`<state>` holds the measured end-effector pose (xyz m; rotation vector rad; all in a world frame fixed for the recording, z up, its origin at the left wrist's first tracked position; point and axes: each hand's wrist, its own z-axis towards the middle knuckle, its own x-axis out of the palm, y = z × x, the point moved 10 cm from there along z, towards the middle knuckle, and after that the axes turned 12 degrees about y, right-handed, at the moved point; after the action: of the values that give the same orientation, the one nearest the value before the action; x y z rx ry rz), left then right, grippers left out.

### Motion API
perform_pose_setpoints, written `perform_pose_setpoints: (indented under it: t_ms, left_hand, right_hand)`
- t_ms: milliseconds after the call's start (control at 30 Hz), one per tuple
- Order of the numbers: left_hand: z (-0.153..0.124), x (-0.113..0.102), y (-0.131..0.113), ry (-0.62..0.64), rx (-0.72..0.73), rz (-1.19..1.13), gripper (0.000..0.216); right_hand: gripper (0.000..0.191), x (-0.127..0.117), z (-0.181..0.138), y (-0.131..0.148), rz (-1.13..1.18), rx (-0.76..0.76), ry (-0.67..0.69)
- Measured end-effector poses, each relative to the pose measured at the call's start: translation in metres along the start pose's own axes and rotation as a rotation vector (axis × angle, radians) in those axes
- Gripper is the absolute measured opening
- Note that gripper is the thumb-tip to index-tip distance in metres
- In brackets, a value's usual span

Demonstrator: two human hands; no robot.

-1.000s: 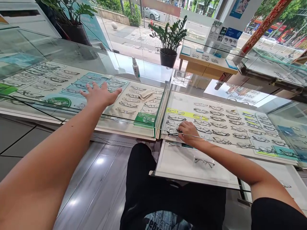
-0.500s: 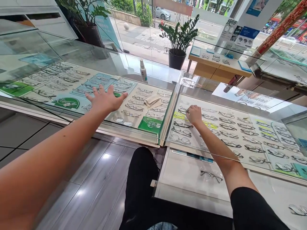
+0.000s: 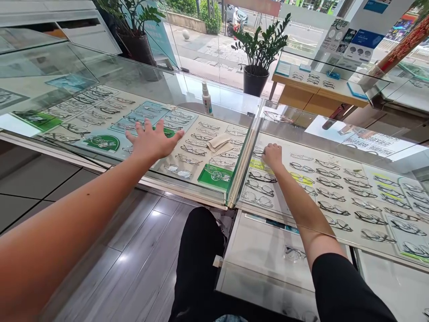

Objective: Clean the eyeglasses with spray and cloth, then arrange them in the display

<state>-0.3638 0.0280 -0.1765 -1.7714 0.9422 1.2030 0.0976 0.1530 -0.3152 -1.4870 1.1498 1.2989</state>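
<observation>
My left hand [image 3: 152, 141] lies flat and open, fingers spread, on the glass top of the left display case [image 3: 100, 80]. My right hand [image 3: 272, 154] reaches inside the right display case [image 3: 335, 134], fingers closed on a dark-framed pair of glasses [image 3: 258, 153] at the far left of the tray. Rows of glasses [image 3: 335, 188] fill that tray. More rows of glasses [image 3: 100, 109] lie under the left glass.
A folded cloth [image 3: 217, 142] lies in the left case and a spray bottle [image 3: 207, 100] stands on its glass. A pulled-out lower shelf [image 3: 258, 241] holds a single pair of glasses [image 3: 295, 253]. A potted plant [image 3: 258, 58] stands behind. My dark-trousered knee [image 3: 201, 250] is below.
My right hand moved from the tray's near edge up to its far left corner, carrying the dark-framed glasses. The view tilted slightly. My left hand stayed on the glass.
</observation>
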Motion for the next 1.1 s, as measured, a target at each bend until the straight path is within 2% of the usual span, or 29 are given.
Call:
perform_pose_setpoints:
  t_ms: [333, 700, 1100]
  left_hand:
    - [-0.003, -0.001, -0.003, 0.026, -0.016, 0.004, 0.117]
    - [-0.001, -0.001, -0.002, 0.021, -0.008, -0.001, 0.121]
    - [-0.001, -0.001, -0.003, 0.017, -0.009, 0.003, 0.120]
  right_hand:
    - [0.030, 0.014, -0.012, 0.002, -0.040, -0.022, 0.078]
    - [0.025, 0.014, -0.009, -0.005, -0.031, -0.052, 0.120]
    - [0.030, 0.013, -0.015, -0.004, 0.009, -0.052, 0.131]
